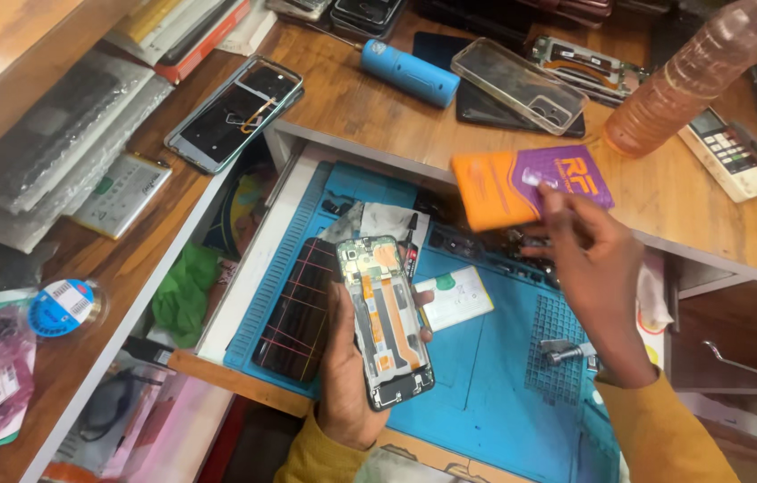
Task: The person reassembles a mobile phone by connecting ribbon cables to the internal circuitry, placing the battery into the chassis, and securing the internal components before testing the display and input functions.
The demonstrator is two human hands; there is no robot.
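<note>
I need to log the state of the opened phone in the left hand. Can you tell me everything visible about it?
The opened phone is a dark rectangular frame with its back cover off, showing orange flex ribbons running lengthwise, metal shielding near the top and a bare battery bay. It is held upright, slightly tilted, inner side facing the camera, above the blue work mat. The left hand grips it from below, fingertips wrapping its right edge. Nothing else touches it.

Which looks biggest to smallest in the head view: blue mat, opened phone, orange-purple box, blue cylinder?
1. blue mat
2. opened phone, held in the left hand
3. orange-purple box, held by the right hand; close to the phone, so unsure
4. blue cylinder
</note>
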